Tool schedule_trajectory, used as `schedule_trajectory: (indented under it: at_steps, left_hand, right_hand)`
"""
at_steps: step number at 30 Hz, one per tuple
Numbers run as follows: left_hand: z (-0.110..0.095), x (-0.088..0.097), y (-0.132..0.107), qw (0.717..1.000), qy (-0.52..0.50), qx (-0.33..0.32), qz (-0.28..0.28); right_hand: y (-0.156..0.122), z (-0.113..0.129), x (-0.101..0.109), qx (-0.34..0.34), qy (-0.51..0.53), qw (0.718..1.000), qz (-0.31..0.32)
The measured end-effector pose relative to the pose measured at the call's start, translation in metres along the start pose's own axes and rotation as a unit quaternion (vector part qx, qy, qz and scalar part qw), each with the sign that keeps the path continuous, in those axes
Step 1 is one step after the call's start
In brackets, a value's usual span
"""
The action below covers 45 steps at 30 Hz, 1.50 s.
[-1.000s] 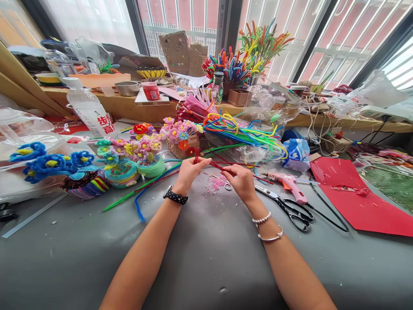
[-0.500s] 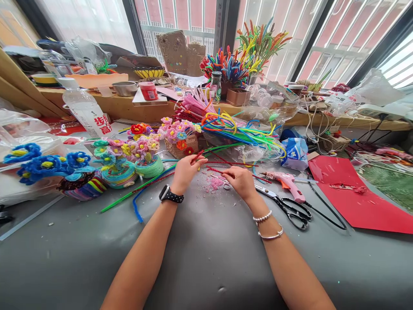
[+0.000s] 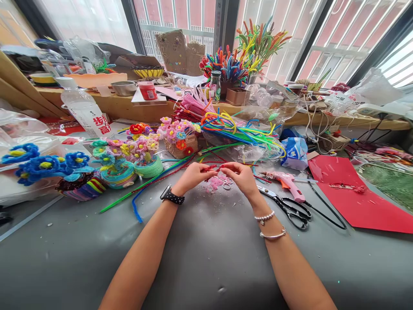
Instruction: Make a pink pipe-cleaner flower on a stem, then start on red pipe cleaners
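Both hands meet above the grey table, holding a red pipe cleaner (image 3: 211, 167) between them. My left hand (image 3: 192, 177) pinches it, its thumb and fingers pressed together. On the other side my right hand (image 3: 238, 176) grips the same red piece with its fingertips; part of it is hidden by the fingers. Just below the fingertips lie pink clippings (image 3: 213, 184) and a small pair of scissors (image 3: 227, 184). Green and blue pipe cleaners (image 3: 137, 211) rest by my left wrist. Large black-handled scissors (image 3: 290, 209) and a pink glue gun (image 3: 288, 184) are right of my right hand.
Pots of pipe-cleaner flowers (image 3: 148, 150) stand at the left, beside a water bottle (image 3: 82, 110). A bundle of coloured pipe cleaners (image 3: 238, 133) lies ahead. Red card (image 3: 358, 193) and a blue tissue pack (image 3: 294, 153) are at the right.
My hands have come closer together and a little lower. The red pipe cleaner, stretched loosely between them before, is now gathered at the fingertips of both.
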State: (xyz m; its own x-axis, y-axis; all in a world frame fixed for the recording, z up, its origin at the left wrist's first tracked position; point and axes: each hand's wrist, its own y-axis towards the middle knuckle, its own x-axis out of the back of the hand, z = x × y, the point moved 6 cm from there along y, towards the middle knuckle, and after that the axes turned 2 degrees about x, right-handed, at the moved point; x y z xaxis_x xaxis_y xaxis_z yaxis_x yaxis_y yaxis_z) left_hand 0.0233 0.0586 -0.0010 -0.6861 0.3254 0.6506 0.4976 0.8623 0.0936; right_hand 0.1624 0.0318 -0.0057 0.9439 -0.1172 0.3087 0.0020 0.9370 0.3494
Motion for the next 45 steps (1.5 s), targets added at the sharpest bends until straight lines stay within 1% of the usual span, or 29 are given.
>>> schedule_trajectory:
  at_steps: [2,4,9,11,14,16,19,21,27,32,38,41,45]
  left_hand:
    - [0.000,-0.001,-0.001,0.999,-0.030,0.011,0.012]
    - [0.000,-0.004,-0.001,0.999,-0.044,0.019,0.022]
    - [-0.005,-0.008,-0.002,0.997,-0.059,0.011,0.049]
    - [-0.008,-0.009,-0.003,0.996,-0.062,0.006,0.058]
    - [-0.010,-0.008,-0.003,0.996,-0.066,0.006,0.055]
    - [-0.010,-0.008,-0.003,0.996,-0.071,0.005,0.056]
    - [-0.010,-0.011,-0.003,0.995,-0.074,-0.002,0.073]
    - [-0.009,-0.012,-0.003,0.994,-0.073,0.000,0.079]
    - [-0.010,-0.013,-0.004,0.992,-0.090,0.011,0.090]
    - [-0.012,-0.014,-0.004,0.989,-0.113,0.007,0.093]
    - [-0.012,-0.016,-0.003,0.987,-0.119,0.001,0.111]
    - [-0.011,-0.015,-0.003,0.987,-0.121,0.006,0.110]
    - [-0.007,-0.015,-0.002,0.989,-0.098,0.021,0.106]
  right_hand:
    - [-0.001,-0.006,0.000,-0.046,0.058,0.997,-0.011]
    - [-0.001,-0.008,-0.001,-0.063,0.080,0.995,-0.018]
    - [-0.002,-0.009,-0.003,-0.060,0.096,0.992,-0.050]
    - [-0.003,-0.009,-0.005,-0.072,0.105,0.991,-0.047]
    - [-0.004,-0.010,-0.007,-0.083,0.104,0.990,-0.039]
    - [-0.005,-0.010,-0.005,-0.074,0.087,0.992,-0.060]
    - [-0.005,-0.010,-0.001,-0.058,0.066,0.992,-0.094]
    - [-0.005,-0.011,-0.002,-0.057,0.072,0.992,-0.090]
    - [-0.003,-0.012,-0.009,-0.069,0.106,0.991,-0.036]
    - [-0.003,-0.014,-0.012,-0.081,0.141,0.986,-0.024]
    - [-0.004,-0.018,-0.010,-0.123,0.197,0.969,-0.089]
    - [-0.005,-0.019,-0.010,-0.140,0.205,0.963,-0.106]
    - [-0.005,-0.019,-0.008,-0.122,0.182,0.969,-0.111]
